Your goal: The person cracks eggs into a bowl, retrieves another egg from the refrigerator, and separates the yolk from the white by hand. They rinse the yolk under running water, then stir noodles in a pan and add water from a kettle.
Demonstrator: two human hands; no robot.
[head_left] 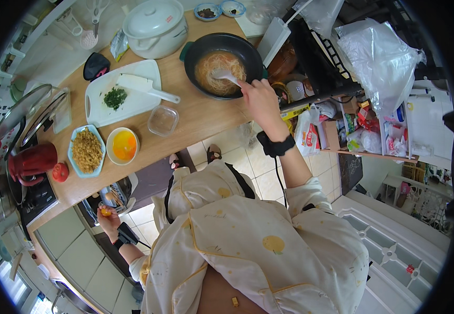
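My right hand (262, 99) grips the handle of a white spoon (227, 76), its head resting in thin noodles (218, 64) in reddish broth. A black pan (191, 73) with green handles holds them on the wooden counter. My left hand (109, 222) hangs below the counter's front edge, its fingers closed around a small, round orange-yellow thing (105, 212) whose kind I cannot make out. Nearest to it are an open drawer-like compartment (131, 201) with eggs (113, 197) inside, and a tomato (60, 172) up on the counter.
A white cutting board (139, 108) carries chopped greens (115, 98) and a white knife (148, 89). Near the counter edge stand a bowl of beaten egg (124, 145), a plate of fried rice (86, 150) and a clear container (163, 121). A lidded white pot (154, 29) stands behind.
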